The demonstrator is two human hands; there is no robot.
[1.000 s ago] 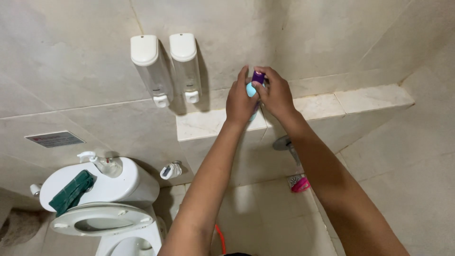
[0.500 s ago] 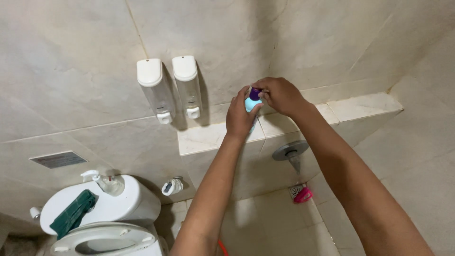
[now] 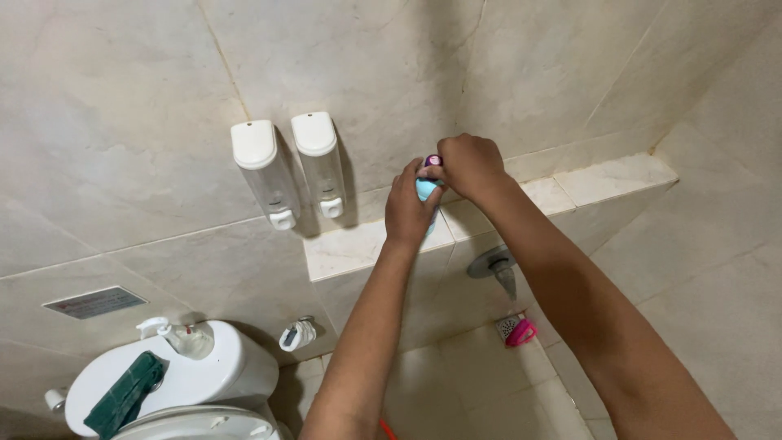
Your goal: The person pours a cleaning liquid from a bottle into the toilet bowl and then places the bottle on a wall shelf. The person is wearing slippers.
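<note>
On the tiled bathroom ledge, left hand grips a blue bottle; right hand pinches its purple cap, still on.

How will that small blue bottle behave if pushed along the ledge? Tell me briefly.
The bottle looks small, so probably light. It seems taller than wide, so a push near its purple cap may tip it. The ledge is smooth tile, so it could slide easily. The left hand steadies it; the right hand covers the cap.
</note>
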